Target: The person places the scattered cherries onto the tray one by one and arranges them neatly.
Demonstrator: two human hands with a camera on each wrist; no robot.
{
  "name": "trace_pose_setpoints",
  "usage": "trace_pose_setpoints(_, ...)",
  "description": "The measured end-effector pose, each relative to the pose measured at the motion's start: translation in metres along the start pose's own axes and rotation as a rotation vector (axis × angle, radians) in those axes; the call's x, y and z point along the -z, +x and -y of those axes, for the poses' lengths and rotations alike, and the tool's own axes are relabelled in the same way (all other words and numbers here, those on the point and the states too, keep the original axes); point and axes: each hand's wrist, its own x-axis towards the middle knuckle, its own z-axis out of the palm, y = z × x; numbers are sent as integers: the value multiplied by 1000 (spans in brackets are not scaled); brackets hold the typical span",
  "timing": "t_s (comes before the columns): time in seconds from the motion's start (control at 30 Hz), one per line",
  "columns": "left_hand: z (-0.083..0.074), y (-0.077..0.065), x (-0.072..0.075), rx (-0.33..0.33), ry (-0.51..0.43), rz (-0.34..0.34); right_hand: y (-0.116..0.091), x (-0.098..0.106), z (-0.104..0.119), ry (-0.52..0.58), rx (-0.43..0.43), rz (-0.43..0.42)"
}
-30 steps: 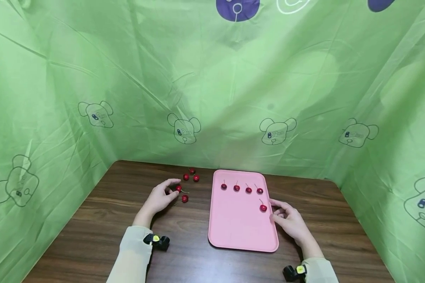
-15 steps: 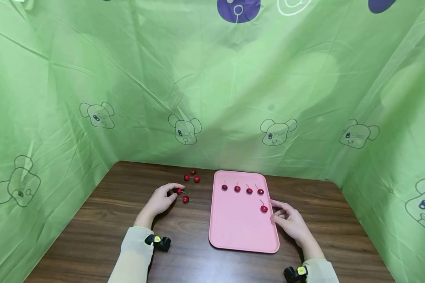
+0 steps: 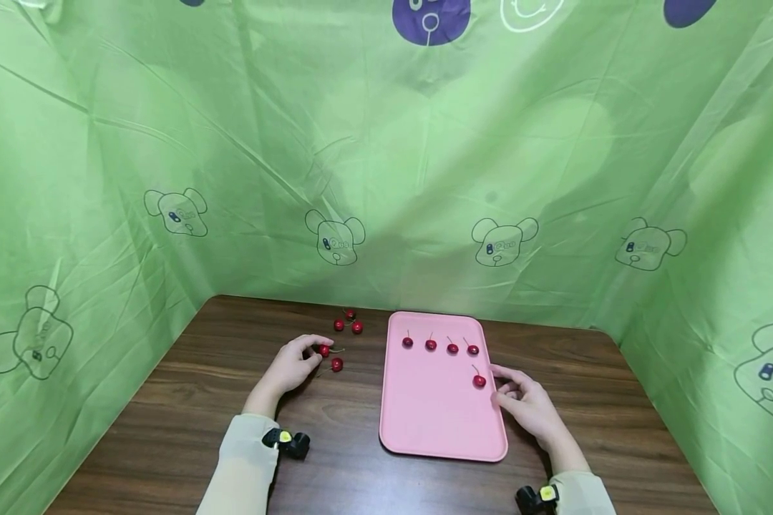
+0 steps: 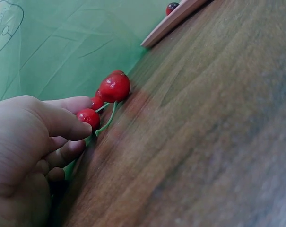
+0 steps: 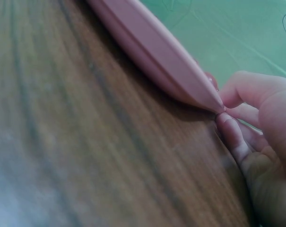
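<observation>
Head view, looking down on a dark wooden table (image 3: 167, 429) walled in by green cloth printed with cartoon mice. A pink tray (image 3: 434, 422) lies in the middle with five cherries on it: a row of four (image 3: 439, 345) along the far end, and a fifth cherry (image 3: 479, 381) near the tray's right edge, starting a second row.

To the left of the tray, loose cherries lie on the bare wood. Three sit in a small cluster (image 3: 348, 322) at the far side, one lone cherry (image 3: 337, 364) lies nearer, and between them the left hand (image 3: 290, 366) has its thumb and forefinger closed around a single picked cherry (image 3: 324, 350). The left wrist view shows that fruit at the fingertips (image 4: 67, 125), low over the table; whether it has left the wood is hard to tell from this angle.

The right hand (image 3: 524, 404) rests at the tray's right edge, just beside the fifth cherry. Its fingers are loosely curled and hold no fruit. In the right wrist view its fingertips (image 5: 228, 124) touch the tray's rim, seemingly steadying it.

Judging from the layout, the work in hand is moving cherries one at a time from table to tray, and this moment is the pick-up of the sixth. The next move would call for a gentle pinch that neither bruises the fruit nor lets it roll, a carry rightward over the tray's raised lip, and a placement beside the fifth cherry to carry the second row on.
</observation>
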Motion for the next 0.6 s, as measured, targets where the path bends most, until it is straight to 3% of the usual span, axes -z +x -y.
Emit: trace_pose_setpoints(0.6, 1, 3, -1, 23, -39, -19, 0, 0, -2, -1, -11, 5)
